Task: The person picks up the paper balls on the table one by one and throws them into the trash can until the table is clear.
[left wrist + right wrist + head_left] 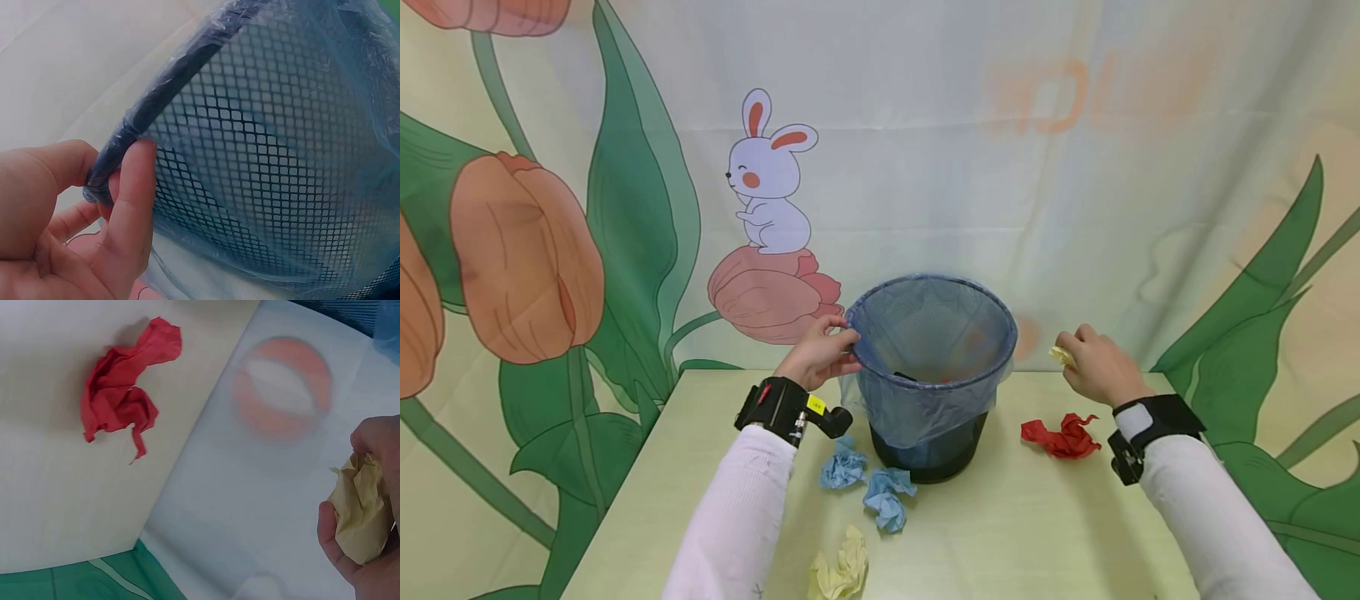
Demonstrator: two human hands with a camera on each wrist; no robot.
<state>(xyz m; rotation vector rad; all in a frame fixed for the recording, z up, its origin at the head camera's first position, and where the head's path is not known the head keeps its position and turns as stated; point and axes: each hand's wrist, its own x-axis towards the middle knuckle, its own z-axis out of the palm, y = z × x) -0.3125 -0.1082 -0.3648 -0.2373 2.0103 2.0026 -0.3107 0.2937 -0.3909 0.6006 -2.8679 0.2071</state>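
The right hand (pixel 1101 364) had its fingers curled round a yellow paper (pixel 365 515), crumpled and half hidden in the grip. The left hand (pixel 820 354) pinched the rim of the bin (pixel 927 471), its fingers lying on both sides of that rim, with the clear bluish liner (pixel 917 417) caught between.

The yellow paper sat against the right palm, raised to the right of the bin and apart from it, toward the far right corner of the table (pixel 1000 542). The bin stood near the table's far edge, the liner folded over its rim and hanging down outside. Inside, something dark and a trace of red showed, too veiled to name.

The right arm reached in from the near right, the hand lifted beyond a red paper (pixel 1063 437) that lay on the table, right of the bin. The left arm stretched forward from the near side, the hand at the bin's left. Both wrists carried black strapped cameras (pixel 775 408).

A blue paper (pixel 842 467) and another blue paper (pixel 889 500) lay before the bin, toward the table's left edge; a second yellow paper (pixel 841 571) lay nearer the person.
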